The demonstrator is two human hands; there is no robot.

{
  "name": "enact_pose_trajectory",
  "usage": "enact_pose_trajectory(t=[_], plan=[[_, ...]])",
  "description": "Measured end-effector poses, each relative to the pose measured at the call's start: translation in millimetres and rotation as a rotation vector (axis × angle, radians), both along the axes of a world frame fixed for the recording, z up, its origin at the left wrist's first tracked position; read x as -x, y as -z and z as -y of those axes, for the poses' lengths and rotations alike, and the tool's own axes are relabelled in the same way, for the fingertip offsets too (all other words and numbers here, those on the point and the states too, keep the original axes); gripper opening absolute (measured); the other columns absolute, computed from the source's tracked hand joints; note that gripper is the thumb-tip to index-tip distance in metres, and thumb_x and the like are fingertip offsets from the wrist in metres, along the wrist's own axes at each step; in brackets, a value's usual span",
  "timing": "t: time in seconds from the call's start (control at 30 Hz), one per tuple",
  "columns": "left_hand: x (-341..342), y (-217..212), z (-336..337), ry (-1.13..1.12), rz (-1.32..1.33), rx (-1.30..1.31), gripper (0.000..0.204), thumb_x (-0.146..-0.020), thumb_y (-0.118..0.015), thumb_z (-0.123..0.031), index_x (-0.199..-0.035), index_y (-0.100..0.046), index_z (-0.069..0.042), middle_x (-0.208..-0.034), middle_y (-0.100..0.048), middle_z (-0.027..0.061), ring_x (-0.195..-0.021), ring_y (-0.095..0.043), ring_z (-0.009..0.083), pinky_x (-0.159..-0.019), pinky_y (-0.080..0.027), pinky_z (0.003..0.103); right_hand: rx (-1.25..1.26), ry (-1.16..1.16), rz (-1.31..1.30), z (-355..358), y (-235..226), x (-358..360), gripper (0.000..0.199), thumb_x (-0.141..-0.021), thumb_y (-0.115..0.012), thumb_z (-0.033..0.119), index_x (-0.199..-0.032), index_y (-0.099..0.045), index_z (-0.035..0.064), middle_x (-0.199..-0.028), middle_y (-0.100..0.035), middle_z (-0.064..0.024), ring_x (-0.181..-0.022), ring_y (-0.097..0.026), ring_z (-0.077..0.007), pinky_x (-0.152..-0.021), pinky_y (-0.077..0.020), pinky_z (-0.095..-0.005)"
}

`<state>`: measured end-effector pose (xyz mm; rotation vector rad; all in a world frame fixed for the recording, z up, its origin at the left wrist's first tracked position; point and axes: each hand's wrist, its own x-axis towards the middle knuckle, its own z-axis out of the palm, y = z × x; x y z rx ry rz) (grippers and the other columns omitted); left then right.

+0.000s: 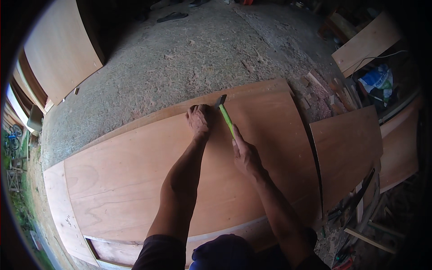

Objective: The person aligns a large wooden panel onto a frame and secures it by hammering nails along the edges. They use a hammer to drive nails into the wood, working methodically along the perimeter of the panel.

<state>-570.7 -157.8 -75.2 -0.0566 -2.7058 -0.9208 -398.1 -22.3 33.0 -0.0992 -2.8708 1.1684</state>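
Note:
A large plywood panel (135, 180) lies in front of me, with a paler wooden strip (67, 207) along its left end. My right hand (246, 155) is closed round the green handle of a hammer (226, 117). The dark hammer head is low over the far edge of the panel; I cannot tell whether it touches the wood. Just left of it, my left hand (198, 119) rests at that same edge with its fingers curled together. Whatever those fingers hold, if anything, is hidden.
A smaller plywood sheet (346, 153) lies right of the panel, across a dark gap. Wood offcuts (315, 85), shavings and a blue-and-white bag (378, 81) are at the right. Tall boards (63, 54) stand at the far left. A sandal (172, 17) lies on the rough floor.

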Motion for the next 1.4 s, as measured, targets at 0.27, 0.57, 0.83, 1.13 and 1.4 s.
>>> enact_pose_trajectory(t=[0.27, 0.57, 0.83, 1.13, 1.4], plan=[[-7.4, -19.4, -8.3, 0.02, 0.118, -0.005, 0.021, -0.087, -0.064, -0.03, -0.1, -0.073, -0.018, -0.111, -0.071, 0.005, -0.116, -0.056, 0.0264, -0.102, -0.036, 0.043, -0.166, -0.062, 0.064, -1.2, -4.8, 31.1, 0.06, -0.1, -0.052, 0.01, -0.156, -0.028, 0.0095, -0.086, -0.066, -0.026, -0.075, -0.068, -0.0418, -0.064, -0.0524, -0.0473], [7.7, 21.5, -3.9, 0.097, 0.039, 0.043, 0.044, -0.09, -0.06, -0.024, -0.132, -0.054, -0.013, -0.119, -0.07, 0.0035, -0.117, -0.058, 0.0257, -0.107, -0.033, 0.043, -0.102, -0.067, -0.124, -2.4, 56.8, 29.3, 0.066, -0.097, -0.056, 0.008, -0.157, -0.027, 0.0101, -0.073, -0.063, -0.0188, -0.064, -0.066, -0.035, -0.058, -0.0524, -0.0436], [8.7, 22.9, 8.0, 0.126, -0.022, 0.055, 0.041, -0.091, -0.059, -0.023, -0.129, -0.056, -0.011, -0.118, -0.07, 0.0094, -0.114, -0.06, 0.0282, -0.108, -0.034, 0.042, -0.063, -0.014, -0.279, 11.3, 44.1, 18.4, 0.064, -0.097, -0.056, 0.006, -0.156, -0.03, 0.0085, -0.084, -0.065, -0.0198, -0.071, -0.067, -0.034, -0.061, -0.0535, -0.0415], [2.3, 11.2, 4.3, 0.128, 0.002, 0.057, 0.036, -0.095, -0.056, -0.027, -0.127, -0.058, -0.011, -0.113, -0.071, 0.011, -0.11, -0.062, 0.0299, -0.108, -0.035, 0.044, -0.128, -0.076, -0.143, 9.4, 27.9, 29.3, 0.069, -0.093, -0.057, 0.004, -0.156, -0.03, 0.012, -0.073, -0.063, -0.0177, -0.063, -0.066, -0.0346, -0.06, -0.0544, -0.0455], [18.5, 20.9, 1.0, 0.185, 0.074, 0.037, 0.046, -0.091, -0.057, -0.015, -0.137, -0.051, -0.013, -0.127, -0.067, 0.009, -0.125, -0.056, 0.0273, -0.118, -0.026, 0.04, -0.21, -0.162, 0.086, -9.2, 41.8, 32.1, 0.085, -0.086, -0.06, 0.003, -0.159, -0.019, 0.016, -0.078, -0.067, -0.0245, -0.07, -0.068, -0.0403, -0.066, -0.0552, -0.0498]])
